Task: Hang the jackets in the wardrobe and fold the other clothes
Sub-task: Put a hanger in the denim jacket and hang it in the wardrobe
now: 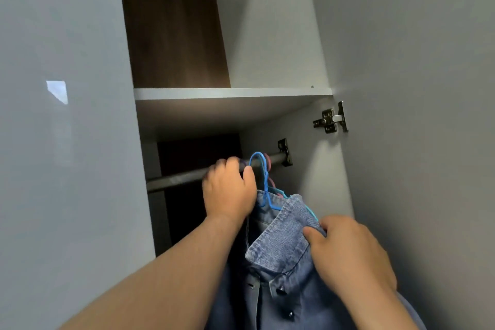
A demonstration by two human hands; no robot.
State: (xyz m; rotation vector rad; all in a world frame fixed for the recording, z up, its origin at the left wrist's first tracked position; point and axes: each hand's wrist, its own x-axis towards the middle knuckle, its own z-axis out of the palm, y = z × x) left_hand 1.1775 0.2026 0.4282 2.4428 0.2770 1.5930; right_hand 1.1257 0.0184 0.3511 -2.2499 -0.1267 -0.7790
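Denim jacket [281, 262] fills the near bottom of the view, soft faded blue cloth with dark round buttons, its stiff collar turned up.

On the far left a smooth grey wardrobe door [67, 142] stands close beside the opening, narrowing the room on that side. The left hand [227, 190] is raised to the round grey metal rail [176, 178], fingers curled and thumb against the hook of the blue hanger [258, 161]; blur hides whether it grips the hook or the rail. The rail's left stretch is bare. The blue hanger's thin hook sits over the rail, with a pink hanger [270, 169] just behind it, both near the rail's right end by the dark bracket [284, 153].

The jacket hangs from the blue hanger, just below the rail. The right hand [348, 249] pinches the collar's right edge, thumb on top.

Above, a flat white shelf [230, 94] caps the hanging space, a brown wood-grain back panel [174, 35] behind it. A metal hinge [330, 120] juts from the right wall, near the right door [415, 115].
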